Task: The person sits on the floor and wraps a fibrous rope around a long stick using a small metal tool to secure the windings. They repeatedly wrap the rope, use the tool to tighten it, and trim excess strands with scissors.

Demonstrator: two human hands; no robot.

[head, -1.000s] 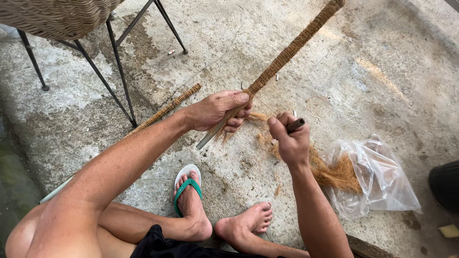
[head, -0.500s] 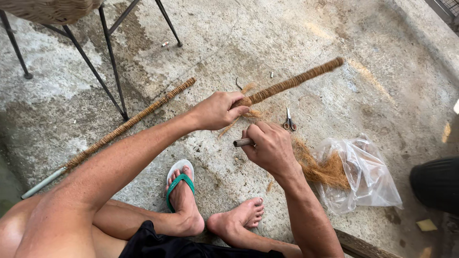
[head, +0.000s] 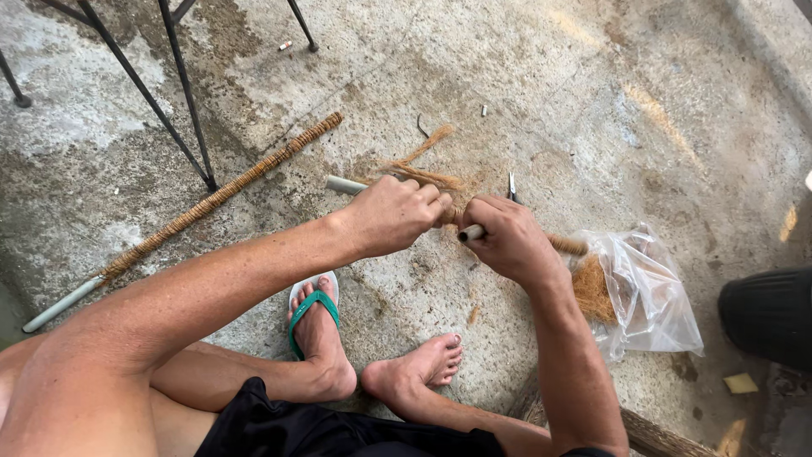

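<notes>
My left hand (head: 393, 213) grips a pale pipe (head: 343, 184) whose bare end sticks out to its left, with loose brown fibre (head: 423, 173) fraying above my knuckles. My right hand (head: 506, 239) sits against the left one, closed around the same rod. The rod's fibre-wrapped part (head: 568, 245) emerges to the right of my right hand. A small pale stick with a dark tip (head: 470, 233) pokes out of my right fist. Both hands hover low over the concrete floor (head: 592, 101).
A second long fibre-wrapped pipe (head: 211, 199) lies diagonally at left. A clear plastic bag (head: 647, 296) with brown fibre (head: 592, 292) lies at right, and small scissors (head: 512, 186) lie behind my hands. Black chair legs (head: 182, 93), a black object (head: 765, 315) and my feet, one in a green sandal (head: 309, 309), are nearby.
The held rod swung from pointing up-right to lying nearly level. My right hand closed in against the left, and the view shifted nearer.
</notes>
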